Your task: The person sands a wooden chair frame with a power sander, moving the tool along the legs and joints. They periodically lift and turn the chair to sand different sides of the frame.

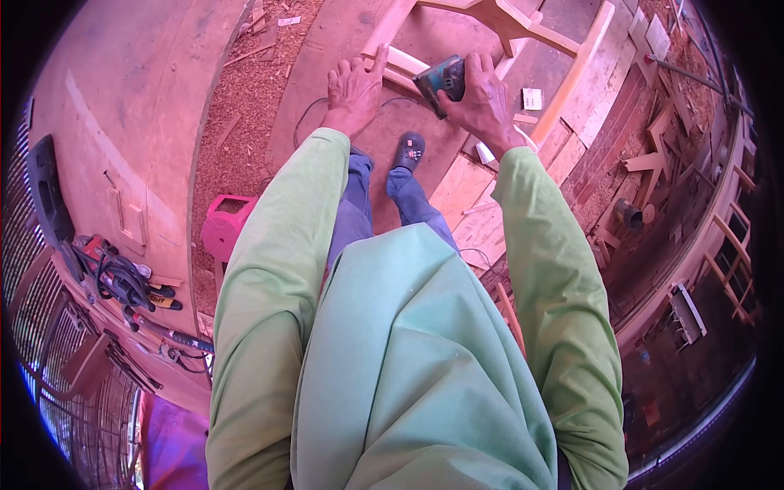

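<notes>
My right hand (483, 102) is wrapped round a teal and black palm sander (445, 80). The sander sits against a rail of a pale wooden chair frame (563, 37); its underside is hidden from me. My left hand (355, 94) rests at the left end of that rail (402, 64), its fingers stretched out and spread, the index finger lying on the wood. The frame's curved, branching middle piece (508, 28) runs off the top of the view.
A pink plastic stool (226, 227) stands left of my legs. Power tools (114, 273) lie on the wooden bench (122, 98) at the left. Wood shavings (245, 106) and offcuts (653, 155) cover parts of the floor. A thin cable (309, 114) runs near my left hand.
</notes>
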`<state>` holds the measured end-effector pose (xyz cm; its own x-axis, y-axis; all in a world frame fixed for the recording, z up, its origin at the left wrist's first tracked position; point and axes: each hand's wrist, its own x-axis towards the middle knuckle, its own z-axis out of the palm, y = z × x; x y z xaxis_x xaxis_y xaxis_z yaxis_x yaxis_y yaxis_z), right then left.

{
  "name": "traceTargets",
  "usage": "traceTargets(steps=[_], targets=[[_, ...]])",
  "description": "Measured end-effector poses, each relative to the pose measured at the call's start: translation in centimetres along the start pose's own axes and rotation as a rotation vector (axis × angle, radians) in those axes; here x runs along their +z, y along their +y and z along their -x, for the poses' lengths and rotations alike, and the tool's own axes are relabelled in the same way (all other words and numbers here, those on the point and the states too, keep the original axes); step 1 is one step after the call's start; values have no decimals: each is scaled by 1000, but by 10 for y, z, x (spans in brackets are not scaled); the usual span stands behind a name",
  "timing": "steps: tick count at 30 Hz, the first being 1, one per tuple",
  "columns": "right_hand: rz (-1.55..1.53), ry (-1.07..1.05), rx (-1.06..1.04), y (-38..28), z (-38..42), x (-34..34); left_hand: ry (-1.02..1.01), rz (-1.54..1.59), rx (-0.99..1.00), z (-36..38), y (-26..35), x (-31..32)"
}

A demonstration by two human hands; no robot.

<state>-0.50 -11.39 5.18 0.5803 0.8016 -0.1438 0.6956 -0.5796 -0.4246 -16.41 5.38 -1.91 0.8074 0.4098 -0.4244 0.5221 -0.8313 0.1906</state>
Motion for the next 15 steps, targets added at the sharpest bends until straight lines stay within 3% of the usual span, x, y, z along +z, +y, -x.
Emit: traceTargets(steps=[11, 15], targets=[[26, -25, 9, -6, -3, 0, -23, 34, -63, 14, -8, -4], [24, -26, -14, -12, -10, 4, 76, 51, -98, 13, 1, 7]])
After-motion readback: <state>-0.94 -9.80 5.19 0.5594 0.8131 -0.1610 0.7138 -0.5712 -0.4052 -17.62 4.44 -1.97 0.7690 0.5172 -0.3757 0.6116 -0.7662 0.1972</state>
